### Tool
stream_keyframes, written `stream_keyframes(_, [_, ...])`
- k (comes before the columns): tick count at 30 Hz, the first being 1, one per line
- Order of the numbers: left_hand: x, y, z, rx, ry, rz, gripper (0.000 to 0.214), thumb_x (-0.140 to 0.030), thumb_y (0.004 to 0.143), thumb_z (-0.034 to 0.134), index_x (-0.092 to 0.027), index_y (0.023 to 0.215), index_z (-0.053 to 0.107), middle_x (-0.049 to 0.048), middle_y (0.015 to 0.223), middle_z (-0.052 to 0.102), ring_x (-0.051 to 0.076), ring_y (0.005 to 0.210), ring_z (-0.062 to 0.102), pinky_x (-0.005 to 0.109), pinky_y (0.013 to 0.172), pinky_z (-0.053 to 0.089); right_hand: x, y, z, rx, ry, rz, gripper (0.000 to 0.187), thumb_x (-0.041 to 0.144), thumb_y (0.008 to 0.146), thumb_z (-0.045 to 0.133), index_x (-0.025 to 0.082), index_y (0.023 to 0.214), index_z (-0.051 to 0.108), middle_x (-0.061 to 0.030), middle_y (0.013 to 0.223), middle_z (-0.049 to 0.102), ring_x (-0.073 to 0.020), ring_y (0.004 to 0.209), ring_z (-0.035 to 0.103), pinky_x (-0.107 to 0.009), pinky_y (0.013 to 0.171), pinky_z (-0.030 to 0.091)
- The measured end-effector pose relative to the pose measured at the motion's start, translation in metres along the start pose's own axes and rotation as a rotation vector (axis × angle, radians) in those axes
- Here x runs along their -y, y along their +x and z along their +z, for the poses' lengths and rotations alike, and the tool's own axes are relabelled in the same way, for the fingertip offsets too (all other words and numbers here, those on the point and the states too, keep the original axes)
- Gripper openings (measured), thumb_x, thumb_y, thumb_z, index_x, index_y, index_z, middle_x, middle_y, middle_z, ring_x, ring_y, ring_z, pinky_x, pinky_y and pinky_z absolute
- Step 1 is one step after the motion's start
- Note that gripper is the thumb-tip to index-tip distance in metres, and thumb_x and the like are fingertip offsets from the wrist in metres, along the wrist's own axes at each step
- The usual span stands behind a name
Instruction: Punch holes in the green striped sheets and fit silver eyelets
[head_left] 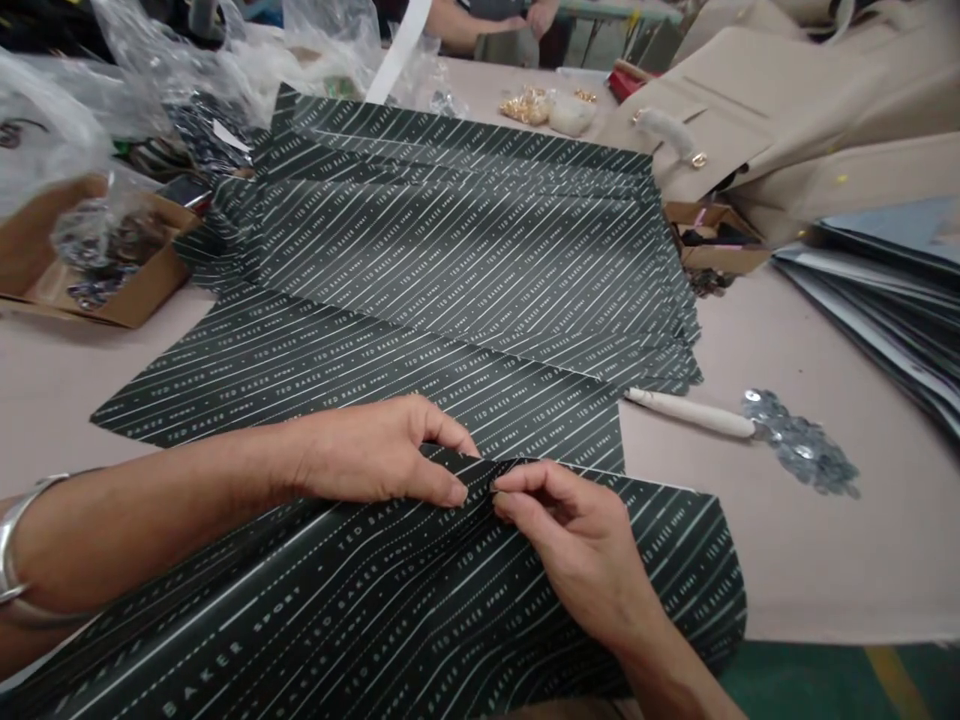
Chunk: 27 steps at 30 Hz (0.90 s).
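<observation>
A dark green paper sheet (360, 610) printed with white stripes and lettering lies at the near table edge. My left hand (375, 450) pinches a raised fold along the sheet's top edge, thumb and fingers closed on it. My right hand (577, 540) pinches the same fold just to the right, fingertips almost meeting the left hand's. Something small may sit between the right fingertips; I cannot make it out. A silver bangle (15, 540) circles my left wrist. Beyond the hands lies a fanned stack of the same striped sheets (465, 250).
A white-handled tool (690, 412) lies by a small pile of silver metal pieces (806, 450). A cardboard box of bagged hardware (97, 260) stands at left. Beige bags (787, 110) and grey sheets (885, 290) sit at right. Another person's hands (525, 18) show at the far edge.
</observation>
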<state>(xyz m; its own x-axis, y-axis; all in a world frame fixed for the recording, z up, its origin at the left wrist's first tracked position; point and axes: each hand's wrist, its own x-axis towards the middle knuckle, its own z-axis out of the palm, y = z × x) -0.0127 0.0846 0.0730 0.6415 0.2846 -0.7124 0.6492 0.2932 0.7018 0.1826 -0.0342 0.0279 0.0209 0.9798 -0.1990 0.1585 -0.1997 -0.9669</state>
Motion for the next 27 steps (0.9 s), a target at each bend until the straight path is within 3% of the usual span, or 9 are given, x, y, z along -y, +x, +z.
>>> stream_keyframes(6, [0.002, -0.002, 0.002, -0.018, 0.009, 0.019, 0.028, -0.041, 0.074, 0.068, -0.021, 0.092, 0.073, -0.0033, 0.071, 0.056, 0.011, 0.06, 0.043, 0.022, 0.055, 0.031, 0.0, 0.003, 0.002, -0.008, -0.038, -0.062, 0.009, 0.026, 0.087, 0.069, 0.022, 0.083, 0.076, 0.0016, 0.073, 0.072, -0.0122, 0.064, 0.063, -0.023, 0.06, 0.048])
stream_keyframes(14, [0.002, -0.002, 0.001, -0.019, 0.077, 0.056, 0.025, -0.038, 0.077, 0.064, -0.019, 0.092, 0.071, -0.0045, 0.067, 0.051, 0.01, 0.058, 0.041, 0.022, 0.052, 0.029, -0.003, 0.003, 0.003, 0.014, -0.178, -0.247, 0.009, 0.021, 0.093, 0.065, 0.022, 0.089, 0.073, 0.0016, 0.077, 0.07, -0.0112, 0.067, 0.062, -0.023, 0.065, 0.049])
stream_keyframes(18, [-0.001, -0.005, 0.004, -0.114, 0.367, 0.169, 0.018, -0.029, 0.085, 0.059, -0.022, 0.096, 0.071, -0.0039, 0.074, 0.059, 0.012, 0.067, 0.052, 0.023, 0.06, 0.036, -0.008, 0.002, 0.006, 0.016, -0.215, -0.335, 0.012, 0.018, 0.095, 0.062, 0.023, 0.092, 0.072, -0.0007, 0.084, 0.068, -0.0126, 0.077, 0.064, -0.023, 0.068, 0.052])
stream_keyframes(21, [-0.005, -0.008, 0.014, -0.239, 0.653, 0.292, 0.012, -0.016, 0.087, 0.06, -0.023, 0.09, 0.069, -0.004, 0.085, 0.063, 0.013, 0.08, 0.059, 0.024, 0.07, 0.039, -0.013, 0.001, 0.009, -0.041, -0.204, -0.329, 0.013, 0.016, 0.093, 0.063, 0.023, 0.103, 0.068, -0.0063, 0.115, 0.064, -0.0106, 0.076, 0.064, -0.022, 0.062, 0.055])
stream_keyframes(23, [-0.007, -0.011, 0.023, -0.312, 0.785, 0.307, 0.01, -0.013, 0.088, 0.063, -0.022, 0.087, 0.067, -0.0038, 0.087, 0.063, 0.014, 0.082, 0.06, 0.025, 0.071, 0.039, -0.014, 0.0, 0.009, -0.046, -0.209, -0.317, 0.025, 0.014, 0.092, 0.062, 0.023, 0.116, 0.063, -0.0087, 0.129, 0.058, -0.0066, 0.066, 0.061, -0.022, 0.059, 0.055])
stream_keyframes(27, [-0.003, -0.014, 0.04, -0.456, 0.993, 0.345, 0.005, -0.018, 0.093, 0.063, -0.021, 0.09, 0.065, -0.0021, 0.084, 0.06, 0.016, 0.071, 0.059, 0.028, 0.059, 0.032, -0.011, 0.001, 0.006, 0.033, -0.298, -0.41, 0.023, 0.012, 0.095, 0.059, 0.022, 0.115, 0.064, -0.0023, 0.099, 0.067, -0.011, 0.074, 0.064, -0.024, 0.067, 0.055])
